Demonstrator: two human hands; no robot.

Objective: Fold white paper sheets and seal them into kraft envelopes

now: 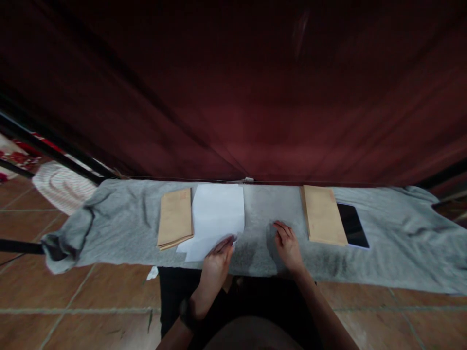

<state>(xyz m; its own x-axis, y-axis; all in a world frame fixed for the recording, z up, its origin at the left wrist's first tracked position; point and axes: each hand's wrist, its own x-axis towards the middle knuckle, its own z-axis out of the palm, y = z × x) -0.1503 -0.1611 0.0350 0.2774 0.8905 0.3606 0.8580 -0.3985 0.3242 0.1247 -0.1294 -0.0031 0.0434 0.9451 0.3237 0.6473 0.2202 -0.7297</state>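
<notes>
Sheets of white paper [219,209] lie on the grey cloth, with their lower edges out of line with each other. My left hand [217,257] is at the lower right corner of the paper, its fingers closed on the edge, where a small white bit shows by the fingertips. To the right, my right hand [287,245] rests low over the bare cloth, fingers loosely bent and thumb a little apart, with nothing seen in it. A small stack of brown envelopes [175,216] is just left of the paper. Another stack of brown envelopes [324,214] lies right of my right hand.
A dark-screened phone or tablet [353,226] sits partly under the right stack. The grey cloth [397,238] covers a long narrow bench, backed by a dark red curtain [233,112]. A white scrap [152,273] lies near the front edge, above the tiled floor [120,291].
</notes>
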